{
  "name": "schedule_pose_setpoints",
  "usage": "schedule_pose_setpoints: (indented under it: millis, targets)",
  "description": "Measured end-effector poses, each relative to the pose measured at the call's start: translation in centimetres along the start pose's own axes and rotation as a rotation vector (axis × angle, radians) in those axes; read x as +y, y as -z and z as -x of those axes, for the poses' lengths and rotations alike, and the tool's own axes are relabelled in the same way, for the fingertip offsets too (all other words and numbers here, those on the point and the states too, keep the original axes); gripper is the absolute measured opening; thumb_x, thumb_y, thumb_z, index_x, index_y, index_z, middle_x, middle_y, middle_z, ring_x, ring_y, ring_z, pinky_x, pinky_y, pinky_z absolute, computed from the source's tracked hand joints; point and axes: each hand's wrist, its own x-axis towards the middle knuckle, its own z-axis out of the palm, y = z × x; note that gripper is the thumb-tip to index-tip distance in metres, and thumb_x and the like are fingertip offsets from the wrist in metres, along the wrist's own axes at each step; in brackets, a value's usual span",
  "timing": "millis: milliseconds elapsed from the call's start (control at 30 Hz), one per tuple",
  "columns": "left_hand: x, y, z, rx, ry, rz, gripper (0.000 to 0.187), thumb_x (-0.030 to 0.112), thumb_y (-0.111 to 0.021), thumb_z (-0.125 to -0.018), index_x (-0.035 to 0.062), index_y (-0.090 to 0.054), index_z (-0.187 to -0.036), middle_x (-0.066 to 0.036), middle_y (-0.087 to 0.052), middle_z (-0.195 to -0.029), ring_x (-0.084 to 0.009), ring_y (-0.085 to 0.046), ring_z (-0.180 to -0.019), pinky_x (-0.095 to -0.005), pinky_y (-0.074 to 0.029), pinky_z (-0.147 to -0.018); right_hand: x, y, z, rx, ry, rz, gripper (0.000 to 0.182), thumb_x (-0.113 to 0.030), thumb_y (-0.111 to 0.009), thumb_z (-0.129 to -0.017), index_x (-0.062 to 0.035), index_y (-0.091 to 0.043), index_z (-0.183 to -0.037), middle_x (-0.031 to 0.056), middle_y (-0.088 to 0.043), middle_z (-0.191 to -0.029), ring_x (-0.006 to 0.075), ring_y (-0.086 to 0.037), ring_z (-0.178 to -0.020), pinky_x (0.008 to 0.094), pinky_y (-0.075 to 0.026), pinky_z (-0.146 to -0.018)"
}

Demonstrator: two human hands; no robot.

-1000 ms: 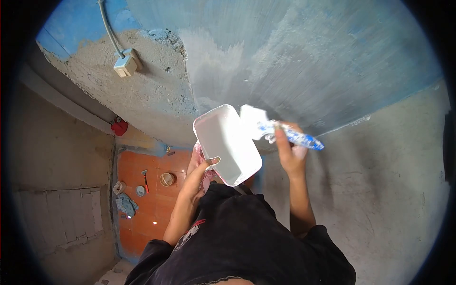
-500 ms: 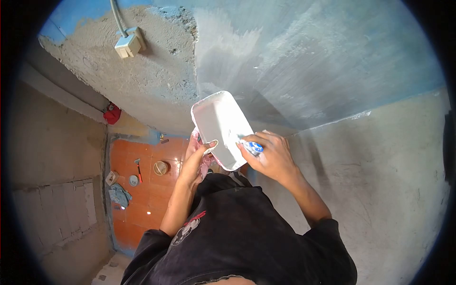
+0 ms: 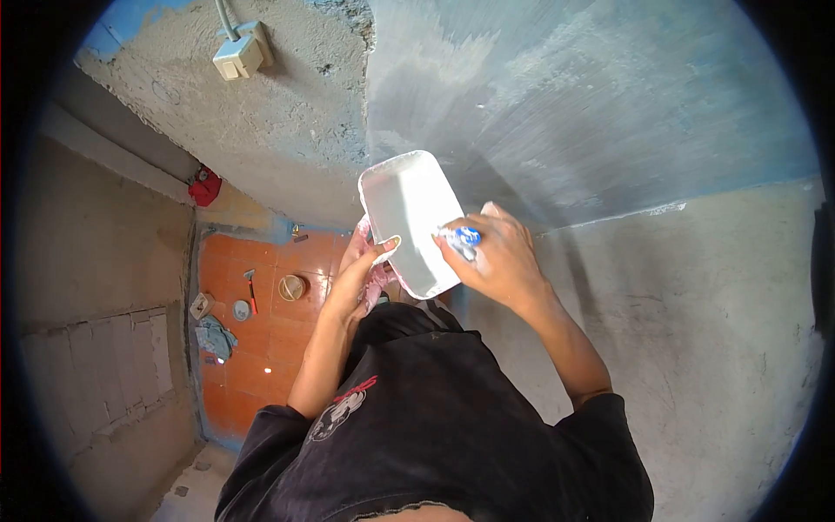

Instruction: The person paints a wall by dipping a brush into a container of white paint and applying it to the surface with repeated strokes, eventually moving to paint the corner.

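Note:
A white rectangular tub [image 3: 396,196] with rounded corners tilts in front of my body, its inside coated in white. My left hand [image 3: 352,277] grips its near left side, thumb hooked over the rim and fingers underneath. Pink, whitish-smeared material shows around those fingers. In my right hand [image 3: 503,257] is a blue-handled tool [image 3: 468,236], held at the tub's right edge. White smears cover the handle and some of the fingers. The tool's working end is hidden, so its kind cannot be told.
Ahead stands a wall [image 3: 557,96], part rough plaster, part grey-blue coating, with a switch box [image 3: 239,56] and cable. On the orange tiled floor [image 3: 261,326] lie a bucket [image 3: 292,287], a red-handled hammer-like tool [image 3: 252,291], a round grey container [image 3: 241,310] and a bluish cloth [image 3: 215,337].
The tub and both hands sit slightly higher in view. My right hand has shifted a little up, and the blue handle has turned slightly. Both grips are kept.

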Motion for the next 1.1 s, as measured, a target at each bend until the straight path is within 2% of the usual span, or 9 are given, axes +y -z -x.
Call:
schedule_pose_setpoints:
  millis: [133,333,400,467,633,733,767,900,1100]
  targets:
    - [-0.2,0.0,0.2,-0.004,0.043,0.001,0.074,0.014,-0.068,-0.089,0.0093,-0.029,-0.151,-0.013,-0.053,-0.136,-0.0252,-0.059,-0.118,-0.0426,-0.054,-0.09,-0.8,-0.6,-0.2,0.012,-0.033,-0.146,0.02,-0.025,-0.077,-0.08,-0.0077,-0.076,-0.089,0.0111,-0.07,-0.08,0.0299,-0.061,-0.075,0.04,-0.049,-0.067]
    - [-0.5,0.1,0.6,0.0,0.058,0.025,0.072,0.016,-0.068,-0.09,0.0039,-0.03,-0.15,-0.014,-0.052,-0.136,-0.0259,-0.058,-0.12,-0.0409,-0.054,-0.092,0.4,-0.9,-2.3,0.167,0.01,0.017,0.021,-0.028,-0.077,-0.08,-0.0086,-0.076,-0.089,0.0103,-0.07,-0.077,0.0297,-0.057,-0.071,0.0406,-0.047,-0.065]
    - [-0.3,0.8,0.3,0.008,0.048,0.056,0.072,0.017,-0.067,-0.09,0.0026,-0.03,-0.15,-0.014,-0.052,-0.136,-0.0258,-0.058,-0.12,-0.0402,-0.054,-0.092,0.0,-0.1,-1.3,0.094,0.0,0.003,0.021,-0.028,-0.076,-0.081,-0.0077,-0.075,-0.088,0.0083,-0.07,-0.078,0.029,-0.056,-0.071,0.0401,-0.047,-0.066]
    - [0.1,0.5,0.3,0.003,0.032,0.033,0.072,0.016,-0.067,-0.09,0.0031,-0.029,-0.151,-0.015,-0.052,-0.137,-0.026,-0.057,-0.121,-0.0407,-0.054,-0.093,-0.6,0.2,0.0,0.027,0.02,-0.062,0.021,-0.027,-0.076,-0.081,-0.0071,-0.075,-0.087,0.0082,-0.071,-0.078,0.0289,-0.057,-0.072,0.0401,-0.048,-0.066]
    - [-0.2,0.4,0.5,-0.02,0.068,-0.001,0.072,0.017,-0.067,-0.091,0.003,-0.029,-0.151,-0.015,-0.052,-0.137,-0.0257,-0.057,-0.122,-0.0408,-0.054,-0.093,-0.2,-2.4,-1.3,0.176,0.055,-0.113,0.021,-0.027,-0.077,-0.08,-0.0068,-0.075,-0.088,0.0103,-0.069,-0.076,0.0293,-0.057,-0.073,0.0398,-0.047,-0.066]
    - [-0.4,0.3,0.7,-0.016,0.063,0.001,0.071,0.017,-0.066,-0.092,0.0029,-0.03,-0.15,-0.015,-0.052,-0.137,-0.0252,-0.057,-0.122,-0.0402,-0.054,-0.093,0.6,-1.8,-2.1,0.211,-0.014,-0.05,0.023,-0.03,-0.07,-0.086,-0.0073,-0.073,-0.085,0.0107,-0.069,-0.078,0.0301,-0.055,-0.071,0.0408,-0.046,-0.069]
    - [-0.2,0.6,0.7,-0.01,0.06,-0.004,0.07,0.016,-0.066,-0.092,0.0029,-0.03,-0.15,-0.014,-0.052,-0.137,-0.0249,-0.057,-0.122,-0.0398,-0.054,-0.094,0.6,-1.1,-1.8,0.195,-0.011,0.001,0.018,-0.024,-0.077,-0.08,-0.0072,-0.075,-0.087,0.0102,-0.07,-0.076,0.0293,-0.054,-0.069,0.0396,-0.046,-0.064]
    - [-0.2,1.6,0.3,0.005,0.031,-0.041,0.07,0.017,-0.065,-0.093,0.0029,-0.029,-0.151,-0.014,-0.052,-0.137,-0.0246,-0.056,-0.122,-0.0391,-0.054,-0.094,-0.4,-1.0,0.9,0.108,0.035,-0.139,0.018,-0.025,-0.076,-0.081,-0.0081,-0.075,-0.088,0.0101,-0.068,-0.074,0.0292,-0.056,-0.071,0.0395,-0.046,-0.065]
    - [-0.6,-0.3,1.0,0.007,0.05,-0.065,0.072,0.022,-0.067,-0.091,0.0028,-0.03,-0.15,-0.014,-0.053,-0.136,-0.0239,-0.057,-0.121,-0.0384,-0.055,-0.092,0.5,-2.4,-1.3,0.227,0.032,-0.095,0.015,-0.022,-0.077,-0.081,-0.0087,-0.075,-0.088,0.009,-0.07,-0.078,0.0293,-0.055,-0.07,0.0385,-0.046,-0.065]
